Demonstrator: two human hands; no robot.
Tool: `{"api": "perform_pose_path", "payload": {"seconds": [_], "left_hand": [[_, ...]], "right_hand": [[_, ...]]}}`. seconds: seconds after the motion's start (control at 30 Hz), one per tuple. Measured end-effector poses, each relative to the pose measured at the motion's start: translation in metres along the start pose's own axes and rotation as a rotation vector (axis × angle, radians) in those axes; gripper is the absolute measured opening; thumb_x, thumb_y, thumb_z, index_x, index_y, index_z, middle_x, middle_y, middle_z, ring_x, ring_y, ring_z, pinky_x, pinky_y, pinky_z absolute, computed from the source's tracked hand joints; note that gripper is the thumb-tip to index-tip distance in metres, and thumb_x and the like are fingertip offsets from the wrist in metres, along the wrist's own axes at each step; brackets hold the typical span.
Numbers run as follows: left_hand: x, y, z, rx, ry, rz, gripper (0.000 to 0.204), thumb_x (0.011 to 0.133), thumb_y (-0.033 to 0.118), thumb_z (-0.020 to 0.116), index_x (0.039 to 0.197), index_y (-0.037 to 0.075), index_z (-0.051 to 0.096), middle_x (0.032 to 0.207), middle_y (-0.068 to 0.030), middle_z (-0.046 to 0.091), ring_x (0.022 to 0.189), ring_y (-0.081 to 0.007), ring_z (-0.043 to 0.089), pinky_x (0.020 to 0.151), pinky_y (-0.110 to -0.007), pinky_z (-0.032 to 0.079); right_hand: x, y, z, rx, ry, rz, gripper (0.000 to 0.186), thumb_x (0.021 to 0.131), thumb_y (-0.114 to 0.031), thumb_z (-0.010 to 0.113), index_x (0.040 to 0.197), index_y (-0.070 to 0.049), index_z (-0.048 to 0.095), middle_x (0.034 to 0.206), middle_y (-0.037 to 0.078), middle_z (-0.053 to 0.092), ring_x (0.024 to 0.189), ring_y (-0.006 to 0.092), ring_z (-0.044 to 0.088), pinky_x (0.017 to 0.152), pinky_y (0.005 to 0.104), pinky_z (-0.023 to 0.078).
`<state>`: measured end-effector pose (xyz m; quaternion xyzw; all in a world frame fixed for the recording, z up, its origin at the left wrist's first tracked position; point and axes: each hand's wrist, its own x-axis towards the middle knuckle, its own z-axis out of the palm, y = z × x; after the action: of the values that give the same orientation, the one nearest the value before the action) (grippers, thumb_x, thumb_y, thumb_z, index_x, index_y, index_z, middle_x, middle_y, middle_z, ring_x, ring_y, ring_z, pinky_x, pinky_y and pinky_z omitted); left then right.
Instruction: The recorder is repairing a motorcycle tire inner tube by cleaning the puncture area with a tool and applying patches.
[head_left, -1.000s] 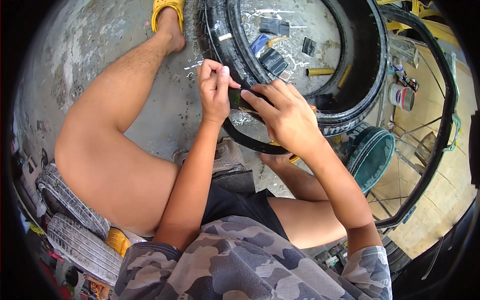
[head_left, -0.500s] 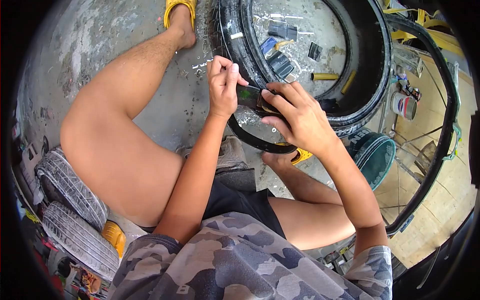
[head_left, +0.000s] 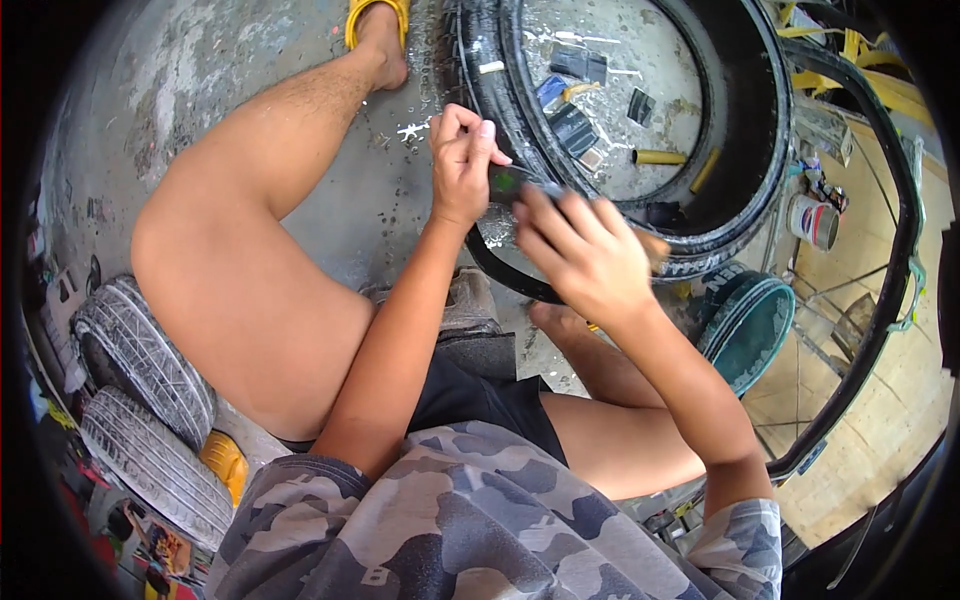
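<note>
The end of a dark flat strip (head_left: 507, 183) with a green mark on it is pinched between thumb and fingers by the left hand (head_left: 463, 165), just near of a big black tire (head_left: 745, 100). The strip's right part is covered by the right hand (head_left: 590, 250), which is badly blurred, so it can't be told if that grip is closed on anything. A tan thing (head_left: 655, 250) is seen poking out on its right side, also smeared. A black curved band (head_left: 495, 262) can be spotted just below the hands.

Within the tire's ring, bits are scattered on the floor: dark pieces (head_left: 575, 130), a blue item (head_left: 550, 90) and two yellowish tubes (head_left: 660, 157). Farther right, a teal bucket (head_left: 755, 335), a can (head_left: 812, 222) and a spoked wheel (head_left: 905, 200) are found. Two dusty tires (head_left: 150, 470) are parked near left, beside a yellow shoe (head_left: 226, 462).
</note>
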<state>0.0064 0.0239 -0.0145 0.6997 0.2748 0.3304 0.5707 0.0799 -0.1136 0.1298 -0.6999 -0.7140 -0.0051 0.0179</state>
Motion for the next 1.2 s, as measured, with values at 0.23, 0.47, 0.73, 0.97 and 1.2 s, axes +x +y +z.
{"api": "perform_pose_path", "payload": {"seconds": [0.23,0.47,0.73,0.97,1.2], "left_hand": [[0.001,0.002,0.003,-0.011,-0.001,0.003,0.049,0.098,0.028,0.053,0.058,0.006,0.068,0.084,-0.0028,0.050,0.088,-0.0228,0.045,0.088,-0.038,0.033],[0.000,0.001,-0.006,0.055,0.001,0.017,0.051,0.101,0.022,0.045,0.058,0.002,0.065,0.082,-0.0046,0.051,0.089,-0.0199,0.046,0.085,-0.033,0.035],[0.000,-0.003,0.012,0.022,-0.035,0.041,0.051,0.100,0.027,0.049,0.058,0.004,0.066,0.084,-0.0037,0.049,0.089,-0.0203,0.045,0.086,-0.034,0.035],[-0.001,-0.004,-0.014,0.094,0.002,0.059,0.051,0.101,0.021,0.046,0.057,0.000,0.061,0.084,-0.0049,0.049,0.085,-0.0171,0.048,0.081,-0.033,0.038],[0.000,0.001,-0.001,0.049,-0.029,0.037,0.051,0.101,0.023,0.048,0.058,-0.001,0.062,0.088,-0.0047,0.048,0.090,-0.0186,0.046,0.085,-0.032,0.036]], "right_hand": [[-0.070,0.003,-0.015,-0.133,0.047,-0.067,0.022,0.073,-0.024,0.065,0.089,-0.009,0.066,0.115,0.008,0.064,0.093,0.0208,0.060,0.075,0.0328,0.048],[-0.009,-0.008,0.003,-0.049,-0.011,-0.056,0.016,0.082,-0.020,0.058,0.093,-0.010,0.064,0.118,0.005,0.061,0.097,0.0197,0.057,0.077,0.0312,0.046],[-0.079,0.018,-0.002,-0.049,0.065,-0.151,0.023,0.077,-0.022,0.066,0.097,-0.011,0.065,0.117,0.005,0.065,0.092,0.0197,0.061,0.076,0.0322,0.048],[-0.027,0.015,-0.009,0.228,-0.043,-0.048,0.048,0.061,-0.023,0.073,0.105,-0.009,0.062,0.125,0.005,0.059,0.096,0.0174,0.056,0.077,0.0305,0.044],[-0.045,0.018,-0.005,0.229,0.077,0.034,0.039,0.064,-0.020,0.074,0.102,-0.010,0.065,0.114,0.009,0.063,0.092,0.0230,0.059,0.076,0.0337,0.047]]}}
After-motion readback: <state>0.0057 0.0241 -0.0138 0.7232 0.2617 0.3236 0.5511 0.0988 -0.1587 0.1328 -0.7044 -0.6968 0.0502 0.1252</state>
